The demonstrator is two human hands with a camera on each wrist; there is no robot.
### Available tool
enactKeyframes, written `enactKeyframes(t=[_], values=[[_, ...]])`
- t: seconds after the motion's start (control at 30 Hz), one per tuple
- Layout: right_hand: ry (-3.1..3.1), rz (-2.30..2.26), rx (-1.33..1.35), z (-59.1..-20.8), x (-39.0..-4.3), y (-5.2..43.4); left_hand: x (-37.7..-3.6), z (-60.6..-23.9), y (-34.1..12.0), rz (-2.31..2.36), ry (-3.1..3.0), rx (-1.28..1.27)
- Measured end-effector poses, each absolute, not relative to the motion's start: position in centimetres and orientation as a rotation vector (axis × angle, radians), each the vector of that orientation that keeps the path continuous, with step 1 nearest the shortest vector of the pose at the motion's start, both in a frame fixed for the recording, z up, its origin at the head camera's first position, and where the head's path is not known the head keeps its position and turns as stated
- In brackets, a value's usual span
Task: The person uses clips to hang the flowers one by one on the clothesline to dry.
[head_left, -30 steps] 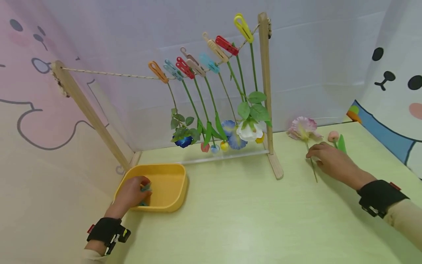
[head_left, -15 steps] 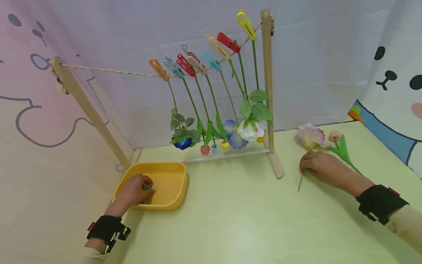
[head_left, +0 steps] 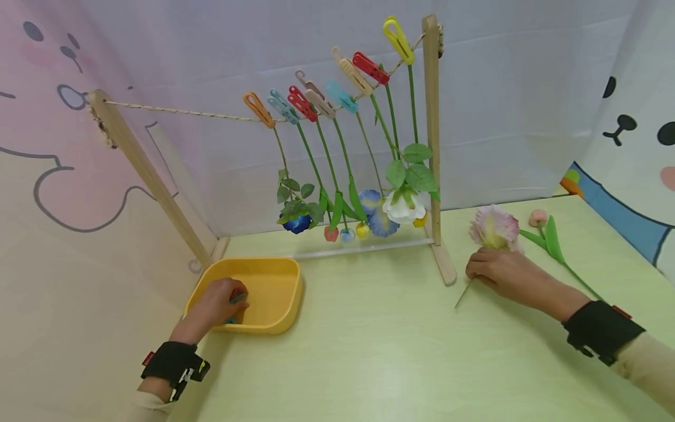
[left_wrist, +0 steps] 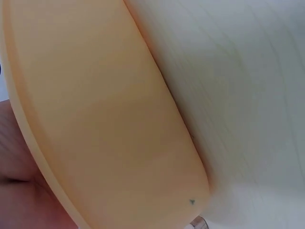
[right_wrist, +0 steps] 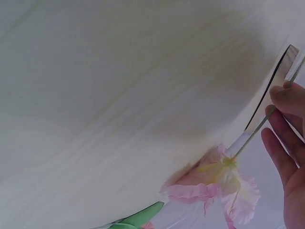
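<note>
Right hand (head_left: 503, 272) low on the pale green surface (head_left: 379, 351), fingers curled and pinching the thin stem of a pink artificial flower (head_left: 494, 227); the ruffled bloom sits just beyond the knuckles, the stem end poking out toward the foot of the wooden rack (head_left: 433, 135). From the right wrist view the same pink artificial flower (right_wrist: 217, 183) hangs by its stem, pinched between the fingertips (right_wrist: 286, 98). Over on the other side, the left hand (head_left: 213, 302) is down inside the yellow tub (head_left: 274, 275), fingers closed around a small teal clothespin (head_left: 237, 299); the left wrist view gives only the yellow tub (left_wrist: 105, 119) wall against the surface. Strung between the rack's two posts, a cord (head_left: 179, 112) carries a row of clothespins in orange, blue, red, beige, teal and yellow, each gripping a flower stem, blooms hanging head down. A pink bud with green leaves (head_left: 545, 231) lies near the right hand, apart from it. Cartoon animal faces decorate the backdrop (head_left: 633, 129); no readable writing or brand anywhere, and the small red tags on the black wrist straps are too small to read.
</note>
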State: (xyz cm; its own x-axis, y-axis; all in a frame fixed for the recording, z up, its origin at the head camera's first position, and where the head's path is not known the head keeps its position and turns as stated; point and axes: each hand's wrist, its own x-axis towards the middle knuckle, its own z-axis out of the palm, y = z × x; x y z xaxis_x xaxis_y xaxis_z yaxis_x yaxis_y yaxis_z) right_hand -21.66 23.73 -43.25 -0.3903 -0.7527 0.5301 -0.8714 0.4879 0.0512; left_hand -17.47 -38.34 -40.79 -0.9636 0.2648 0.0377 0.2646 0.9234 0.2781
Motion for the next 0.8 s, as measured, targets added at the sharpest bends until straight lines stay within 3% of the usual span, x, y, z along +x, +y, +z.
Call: enactKeyframes(t=[0.37,0.8], values=[[-2.191,0.323,1.226,-38.9,-19.7,20.1,-17.9,-39.1,-37.7,0.631,3.302,0.722],[-2.162,0.927,1.204,-35.1,-17.7,12.5,-18.0,-35.2,-35.2,0.999,3.242,0.62]])
